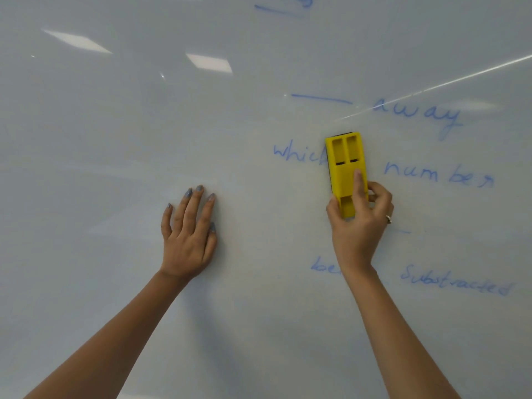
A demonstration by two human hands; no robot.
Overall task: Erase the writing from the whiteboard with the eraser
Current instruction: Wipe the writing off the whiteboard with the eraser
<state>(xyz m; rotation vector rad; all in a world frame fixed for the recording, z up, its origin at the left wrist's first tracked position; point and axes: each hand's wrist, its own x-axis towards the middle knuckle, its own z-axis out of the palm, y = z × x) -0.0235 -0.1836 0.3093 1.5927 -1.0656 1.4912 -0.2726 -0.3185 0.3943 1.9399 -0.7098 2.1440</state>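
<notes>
Glossy white board (115, 125), blue writing (437, 175) at right. Blocky yellow plastic eraser (347, 165) gripped by right hand (361, 223), pressed over "which". Left hand (188, 234) flat, fingers straight, on board.

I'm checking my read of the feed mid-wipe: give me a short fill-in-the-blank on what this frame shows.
1. The right hand grips a ____ eraser against the whiteboard.
2. The eraser covers the end of the word starting "____".
3. The left hand rests flat on the board with its fingers ____.
4. The word to the right of the eraser reads "____".

Missing words: yellow; whic; straight; number
</notes>
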